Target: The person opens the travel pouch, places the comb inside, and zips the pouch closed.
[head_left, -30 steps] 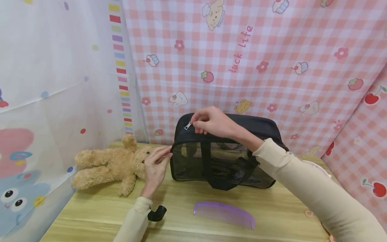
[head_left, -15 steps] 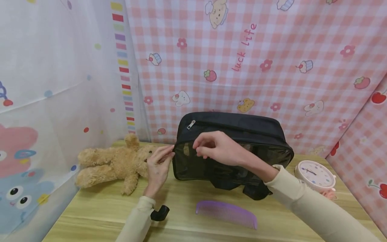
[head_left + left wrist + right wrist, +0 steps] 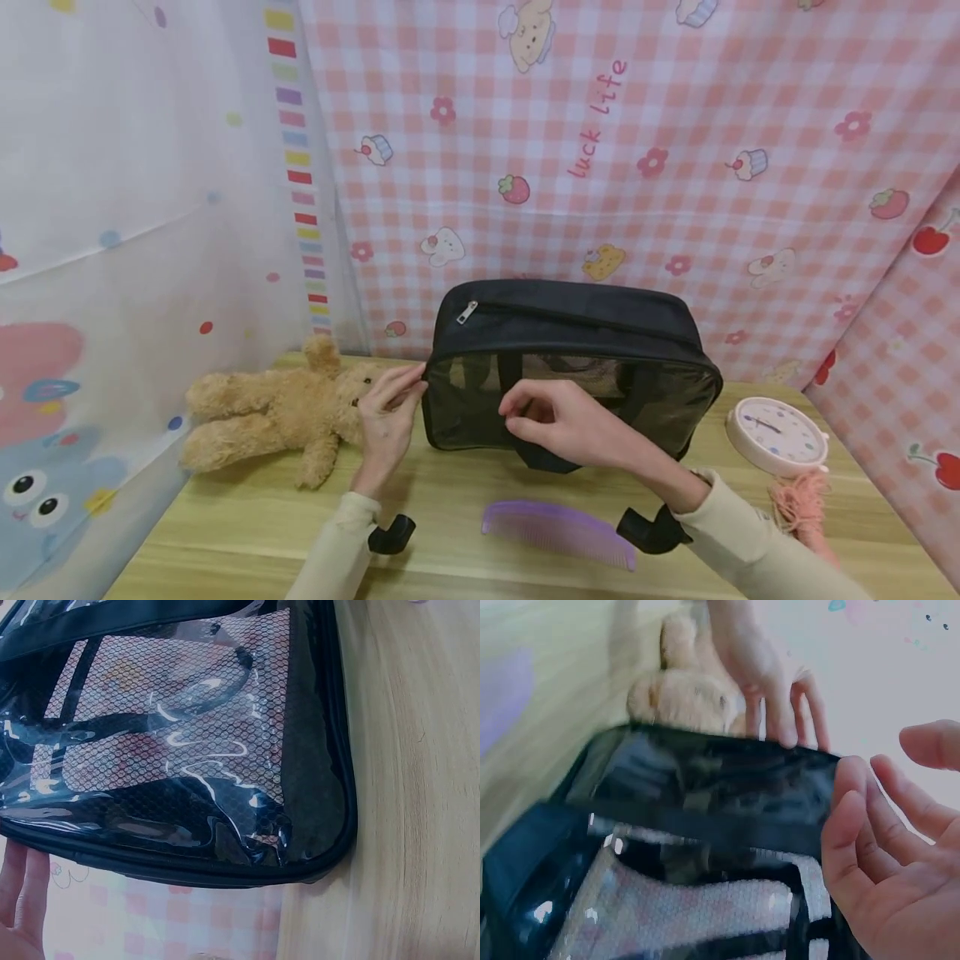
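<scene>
A black zip bag (image 3: pixel 577 333) with see-through sides stands on the table, a metal zip pull (image 3: pixel 467 312) at the left end of its top. At the bag's left edge, the fairly straight fingers of my left hand (image 3: pixel 388 417) touch the trim. The left wrist view shows two of those fingers (image 3: pixel 26 889) against the bag's edging. My right hand (image 3: pixel 566 423) hovers in front of the bag, fingers loosely bent, with nothing between them. Part of the bag and its black handle are hidden behind it. Mesh shows through the clear side in both wrist views.
A brown teddy bear (image 3: pixel 281 408) lies left of my left hand. A purple comb (image 3: pixel 558 530) lies in front of the bag. To the right are a pink-and-white clock (image 3: pixel 776 435) and a pink stringy object (image 3: pixel 801 504). A checked cloth (image 3: pixel 637 217) hangs behind.
My right hand has left the zip pull and come down in front of the bag. The bag's handle, earlier draped over the right forearm, has dropped. My left hand keeps its place.
</scene>
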Motion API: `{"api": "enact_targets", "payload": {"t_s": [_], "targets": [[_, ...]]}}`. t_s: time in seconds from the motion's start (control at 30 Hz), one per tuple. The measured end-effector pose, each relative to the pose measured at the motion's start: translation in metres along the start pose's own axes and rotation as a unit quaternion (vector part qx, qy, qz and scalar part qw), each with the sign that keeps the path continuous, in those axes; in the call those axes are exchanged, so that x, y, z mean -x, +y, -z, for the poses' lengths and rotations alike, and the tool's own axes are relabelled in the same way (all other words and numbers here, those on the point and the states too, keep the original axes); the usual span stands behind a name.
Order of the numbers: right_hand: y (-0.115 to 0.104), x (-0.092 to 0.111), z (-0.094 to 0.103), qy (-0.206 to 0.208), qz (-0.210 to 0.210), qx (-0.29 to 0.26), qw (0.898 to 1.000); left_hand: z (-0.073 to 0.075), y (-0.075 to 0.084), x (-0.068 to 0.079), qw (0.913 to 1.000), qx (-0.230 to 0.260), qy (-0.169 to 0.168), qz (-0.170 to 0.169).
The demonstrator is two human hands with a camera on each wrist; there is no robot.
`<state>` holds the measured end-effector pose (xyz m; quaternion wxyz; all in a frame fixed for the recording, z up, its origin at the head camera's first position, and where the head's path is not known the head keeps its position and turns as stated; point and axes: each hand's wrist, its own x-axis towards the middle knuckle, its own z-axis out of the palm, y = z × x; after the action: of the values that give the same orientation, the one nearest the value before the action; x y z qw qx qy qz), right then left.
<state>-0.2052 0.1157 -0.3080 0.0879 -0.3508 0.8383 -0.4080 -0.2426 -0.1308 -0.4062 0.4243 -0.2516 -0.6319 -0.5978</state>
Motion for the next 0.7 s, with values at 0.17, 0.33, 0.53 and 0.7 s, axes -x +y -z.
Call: {"api": "enact_targets", "payload": {"t_s": [0.17, 0.33, 0.53, 0.7], "targets": [[0.012, 0.017, 0.004, 0.026, -0.018, 0.004, 1.000, 0.000, -0.002, 0.000, 1.0000, 0.007, 0.003, -0.005], [0.030, 0.034, 0.001, 0.034, -0.030, -0.027, 0.999, 0.003, -0.002, 0.000, 0.9999, 0.004, 0.003, -0.010], [0.053, 0.050, -0.014, 0.029, -0.053, -0.056, 0.997, 0.003, -0.001, 0.001, 1.0000, 0.002, -0.003, -0.001], [0.067, 0.059, -0.023, 0.029, -0.061, -0.063, 0.996, 0.000, -0.001, 0.000, 1.0000, 0.009, -0.004, 0.000]]}}
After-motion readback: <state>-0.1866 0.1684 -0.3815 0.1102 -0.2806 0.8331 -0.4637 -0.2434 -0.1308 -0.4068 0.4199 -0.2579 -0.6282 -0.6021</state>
